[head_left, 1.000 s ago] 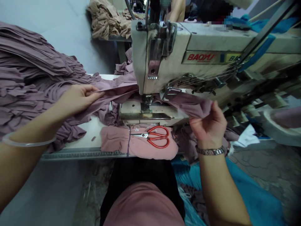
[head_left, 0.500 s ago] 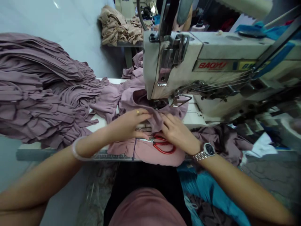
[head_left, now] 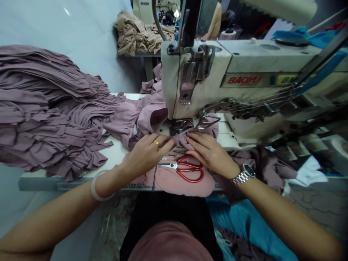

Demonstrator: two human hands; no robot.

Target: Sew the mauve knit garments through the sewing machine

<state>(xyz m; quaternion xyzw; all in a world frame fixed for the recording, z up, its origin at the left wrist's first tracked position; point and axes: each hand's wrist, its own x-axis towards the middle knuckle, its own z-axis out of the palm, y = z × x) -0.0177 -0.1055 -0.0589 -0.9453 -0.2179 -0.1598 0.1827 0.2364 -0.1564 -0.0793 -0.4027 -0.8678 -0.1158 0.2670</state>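
Note:
A cream sewing machine (head_left: 244, 72) stands on the white table (head_left: 40, 179). Under its needle area lies a mauve fabric piece (head_left: 152, 116). My left hand (head_left: 146, 152), with a gold ring and a pale bangle, has its fingers curled and pinches the fabric's edge just left of the presser foot. My right hand (head_left: 209, 150), with a metal wristwatch, lies on the same fabric to the right of the foot, fingers extended and pressing it flat. Red-handled scissors (head_left: 187, 168) rest on a pink cloth (head_left: 174, 181) just in front of both hands.
A large stack of mauve cut pieces (head_left: 46, 108) fills the table's left side. More mauve fabric (head_left: 261, 163) hangs off the right, above blue cloth (head_left: 244, 221) on the floor. A pile of beige fabric (head_left: 136, 34) and another machine stand behind.
A second ago my hands were wide apart, stretching the fabric left and right. They have come together at the needle, and now sit slightly further apart than half a second ago, uncovering the scissors.

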